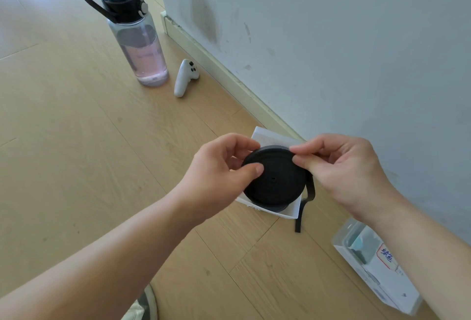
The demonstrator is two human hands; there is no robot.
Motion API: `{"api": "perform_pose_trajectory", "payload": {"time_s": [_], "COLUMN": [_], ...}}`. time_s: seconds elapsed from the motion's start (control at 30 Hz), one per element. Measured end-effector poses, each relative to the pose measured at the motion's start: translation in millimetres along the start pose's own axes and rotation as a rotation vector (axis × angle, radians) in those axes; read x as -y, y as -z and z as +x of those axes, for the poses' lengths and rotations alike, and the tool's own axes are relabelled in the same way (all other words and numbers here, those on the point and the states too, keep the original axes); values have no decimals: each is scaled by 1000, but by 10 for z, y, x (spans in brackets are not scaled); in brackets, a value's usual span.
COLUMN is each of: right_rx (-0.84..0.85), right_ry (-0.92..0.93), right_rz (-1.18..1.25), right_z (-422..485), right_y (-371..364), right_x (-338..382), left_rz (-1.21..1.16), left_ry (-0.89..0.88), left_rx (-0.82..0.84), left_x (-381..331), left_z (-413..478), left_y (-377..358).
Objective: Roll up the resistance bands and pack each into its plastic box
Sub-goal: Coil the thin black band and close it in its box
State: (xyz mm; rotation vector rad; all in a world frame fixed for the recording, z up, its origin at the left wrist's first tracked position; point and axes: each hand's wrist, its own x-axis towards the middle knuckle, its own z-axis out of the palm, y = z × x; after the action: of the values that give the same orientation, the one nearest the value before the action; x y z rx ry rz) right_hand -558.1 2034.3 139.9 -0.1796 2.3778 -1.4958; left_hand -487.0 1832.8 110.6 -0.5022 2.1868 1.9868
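A black resistance band (275, 182) is wound into a flat round coil, held in the air above an open white box (270, 138) on the floor. My left hand (216, 174) grips the coil's left edge, thumb on its face. My right hand (339, 166) pinches the coil's upper right rim. A loose tail of the band (304, 207) hangs down on the right, past the box's front corner. A second plastic box (374, 263) with a teal band inside lies at the lower right, partly hidden by my right forearm.
A large water bottle (137, 39) with a black strap stands at the back left on the wooden floor. A white controller (184, 77) lies beside it. A grey wall (331, 39) and its skirting run along the right.
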Motion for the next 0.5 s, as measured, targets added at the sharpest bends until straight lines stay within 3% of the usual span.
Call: {"api": "perform_pose_trajectory", "payload": {"time_s": [0.17, 0.37, 0.5], "right_rx": [36, -11, -95], "right_ry": [81, -20, -37], "right_rz": [-91, 152, 185], "right_z": [16, 69, 77], "right_y": [-91, 46, 4], "right_x": [104, 18, -3], "left_rz": [283, -283, -322], "left_ry": [-137, 24, 87], "left_rx": [25, -126, -137], "left_x": [-119, -120, -35], "left_z": [33, 4, 17], "left_y": [-38, -31, -48]}}
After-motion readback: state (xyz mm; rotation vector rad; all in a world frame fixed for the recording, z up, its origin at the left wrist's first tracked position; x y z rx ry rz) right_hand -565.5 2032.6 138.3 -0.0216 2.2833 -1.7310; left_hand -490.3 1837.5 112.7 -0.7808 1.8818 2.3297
